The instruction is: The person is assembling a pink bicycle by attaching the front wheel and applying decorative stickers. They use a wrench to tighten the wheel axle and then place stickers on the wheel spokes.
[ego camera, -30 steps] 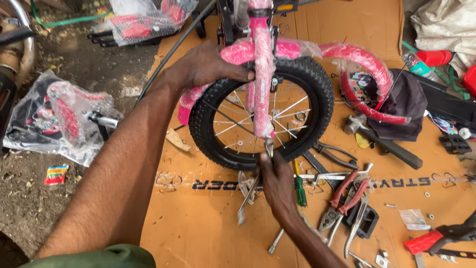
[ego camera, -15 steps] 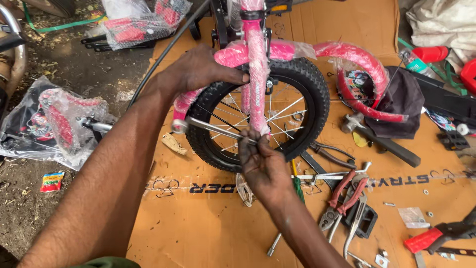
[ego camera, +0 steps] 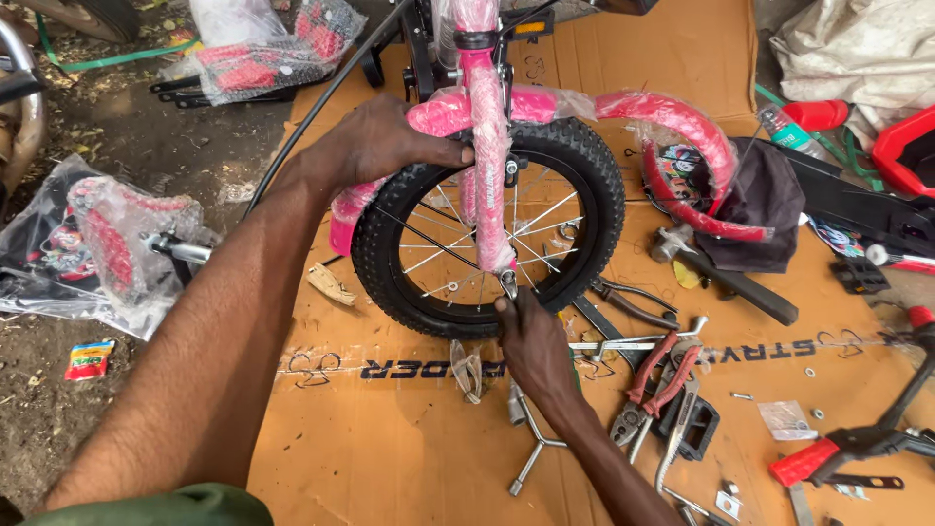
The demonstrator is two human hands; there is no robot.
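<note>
The small bicycle wheel (ego camera: 487,229) sat between the legs of the pink fork (ego camera: 490,146), its black tyre resting on the flattened cardboard sheet (ego camera: 390,438) near the centre of the view. The wheel looked already slotted into the fork ends, and the fork leg kept its clear plastic wrap, as did the pink mudguard (ego camera: 682,146) lying at about 2 o'clock from the hub. From this I judged the fitting of the wheel to be part done: the wheel was in place, while the fastening at the axle was probably unfinished (whether a nut was already on the axle was too small to tell).

The left hand (ego camera: 385,146) lay at about 11 o'clock from the hub, fingers curled and closed over the top of the tyre and the wrapped guard beside the fork, steadying them. The right hand (ego camera: 531,341) was at 6 o'clock from the hub, its fingertips pinched together on the lower tip of the fork leg by the axle; I could not tell whether they held a small part or only the metal end.

Tools lay spread from 3 to 5 o'clock of the right hand: red-handled pliers (ego camera: 657,375), a spanner (ego camera: 633,343) and a three-way socket wrench (ego camera: 531,448). A hammer (ego camera: 721,273) lay beside the mudguard.
</note>
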